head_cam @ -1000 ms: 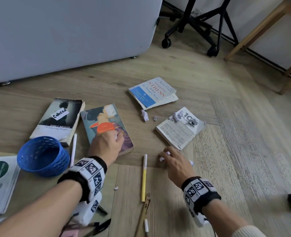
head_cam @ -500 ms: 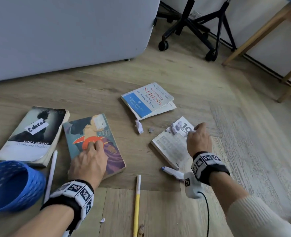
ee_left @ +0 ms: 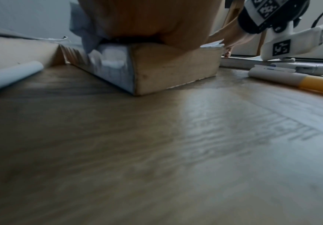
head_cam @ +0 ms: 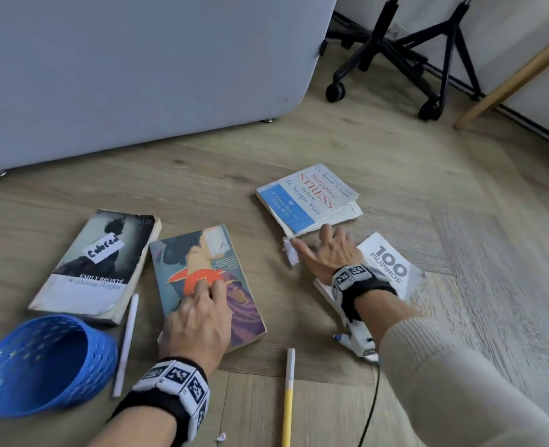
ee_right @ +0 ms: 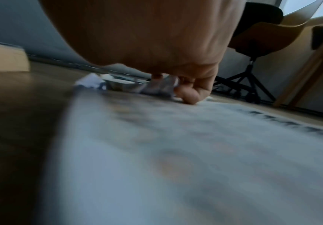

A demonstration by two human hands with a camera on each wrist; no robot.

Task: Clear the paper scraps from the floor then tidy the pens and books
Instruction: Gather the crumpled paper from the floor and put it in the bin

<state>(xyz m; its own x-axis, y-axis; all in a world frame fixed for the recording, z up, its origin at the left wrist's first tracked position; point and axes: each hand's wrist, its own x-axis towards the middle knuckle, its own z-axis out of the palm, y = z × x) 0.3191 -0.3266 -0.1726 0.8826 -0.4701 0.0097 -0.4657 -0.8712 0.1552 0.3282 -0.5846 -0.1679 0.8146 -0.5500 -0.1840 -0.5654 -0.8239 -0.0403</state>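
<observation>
My left hand [head_cam: 210, 287] leans with curled fingers on the colourful paperback [head_cam: 202, 253]; in the left wrist view crumpled paper [ee_left: 83, 33] sticks out beside the palm. My right hand [head_cam: 318, 243] is low over the floor between the stress book [head_cam: 305, 198] and the 100 Filipinos book [head_cam: 389, 266]. Its index finger touches a white paper scrap [head_cam: 291, 253]. In the right wrist view the thumb pinches a crumpled scrap [ee_right: 157, 88] under the palm. A white pen [head_cam: 126, 343] and a yellow pen [head_cam: 288, 398] lie on the floor.
A blue mesh basket [head_cam: 41, 366] lies tipped at the lower left beside the Wuthering Heights book [head_cam: 95, 269]. A tiny scrap [head_cam: 221, 436] lies near my left wrist. A grey sofa [head_cam: 137, 75] stands behind, with a chair base [head_cam: 395, 53] and a wooden leg [head_cam: 508, 79] at the back right.
My right hand went from the floor by the pens up onto the 100 Filipinos book, then left to the scrap on the floor. The left hand stayed on the paperback.
</observation>
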